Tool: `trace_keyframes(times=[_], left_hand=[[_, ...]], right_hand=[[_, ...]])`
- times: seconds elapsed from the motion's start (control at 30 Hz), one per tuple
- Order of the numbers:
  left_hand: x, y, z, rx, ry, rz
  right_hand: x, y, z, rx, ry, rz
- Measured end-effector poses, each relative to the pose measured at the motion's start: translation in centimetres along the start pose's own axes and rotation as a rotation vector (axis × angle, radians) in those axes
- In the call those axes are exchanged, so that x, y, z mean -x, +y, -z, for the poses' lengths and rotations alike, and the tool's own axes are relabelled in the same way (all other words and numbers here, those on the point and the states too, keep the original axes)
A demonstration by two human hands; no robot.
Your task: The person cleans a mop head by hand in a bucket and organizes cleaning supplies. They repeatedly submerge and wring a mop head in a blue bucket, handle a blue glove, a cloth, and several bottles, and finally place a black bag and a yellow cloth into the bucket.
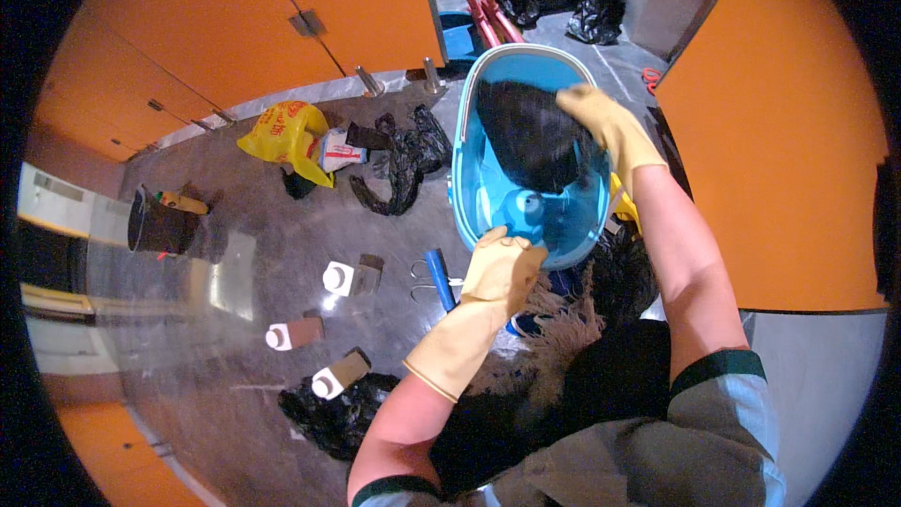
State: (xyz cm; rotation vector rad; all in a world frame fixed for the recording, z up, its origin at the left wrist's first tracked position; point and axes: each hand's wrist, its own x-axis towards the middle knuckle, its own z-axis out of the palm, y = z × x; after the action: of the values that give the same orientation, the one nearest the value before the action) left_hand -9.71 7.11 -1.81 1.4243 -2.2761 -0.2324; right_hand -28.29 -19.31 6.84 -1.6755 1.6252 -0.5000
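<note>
Before me is a blue plastic mop bucket (486,193) with a pale rim. My left hand (503,267), in a cream rubber glove, is closed over the near edge of its rim. Inside the bucket, a dark cloth (528,134) hangs or lies against the far part. My right hand (591,109), gloved alike, grips the upper right edge of this cloth near the bucket's right rim. Below the bucket lie a mop head with beige strands (563,338), a blue tube (439,278) and scissors (421,282).
Several white-capped bottles (339,278) stand on the grey floor to the left. Beyond them are a yellow plastic bag (285,130), crumpled black bags (405,169) and a black bin (158,225). Orange toilet-type partitions (352,7) rise at both sides. Red handles (486,14) lean behind the bucket.
</note>
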Motion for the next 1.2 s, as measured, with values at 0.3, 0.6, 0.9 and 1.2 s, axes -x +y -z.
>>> trace_keyframes(times=[0.3,0.6,0.9,1.2], left_hand=[[1.6,-2.0,-1.0,0.062,0.092,-0.040],[-0.5,0.5,3.1,0.025,-0.092,-0.028],[0.6,0.7,3.8,-0.061,-0.138,0.011],[-0.5,1.1,4.4,-0.016,-0.241,0.063]], right_hand=[[2.9,-3.3,-6.9,0.518,-0.154,0.190],[0.4,-0.2,-7.1,0.560,-0.130,0.341],[1.1,-4.7,-9.5,1.049,-0.110,0.290],[-0.9,0.8,-15.0,1.122,-0.265,0.123]])
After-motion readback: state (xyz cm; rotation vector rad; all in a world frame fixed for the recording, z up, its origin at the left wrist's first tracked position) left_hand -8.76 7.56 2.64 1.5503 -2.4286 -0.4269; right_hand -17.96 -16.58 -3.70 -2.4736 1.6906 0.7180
